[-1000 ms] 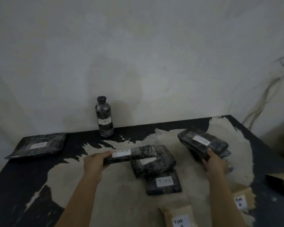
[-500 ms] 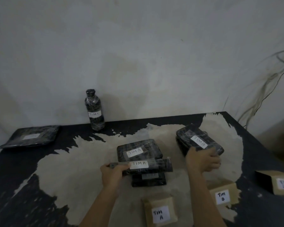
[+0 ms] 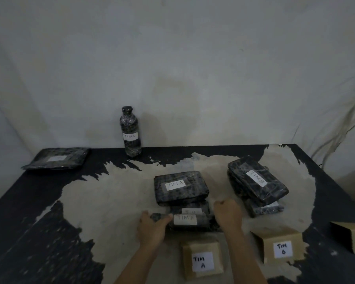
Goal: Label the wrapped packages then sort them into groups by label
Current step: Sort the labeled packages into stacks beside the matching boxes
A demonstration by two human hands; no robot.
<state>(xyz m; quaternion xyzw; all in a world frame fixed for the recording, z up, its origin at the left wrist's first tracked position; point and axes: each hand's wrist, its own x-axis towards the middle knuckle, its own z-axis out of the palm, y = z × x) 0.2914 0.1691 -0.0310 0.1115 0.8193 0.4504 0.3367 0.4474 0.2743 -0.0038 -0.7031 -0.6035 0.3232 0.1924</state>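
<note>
Left hand [image 3: 152,228] gripping package [image 3: 185,220] labelled "TIM A", right hand [image 3: 228,212] curled at its other end, grip unclear

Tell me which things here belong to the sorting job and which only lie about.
Job: long TIM A package in left hand; TIM A pile; TIM B stack; TIM C bottle; flat package; TIM A box; TIM B box.
Idle: wall cables.

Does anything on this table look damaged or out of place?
The black table top looks peeled across the middle, baring a pale ragged patch. The TIM B stack sits skewed, its packages not squared up.
</note>
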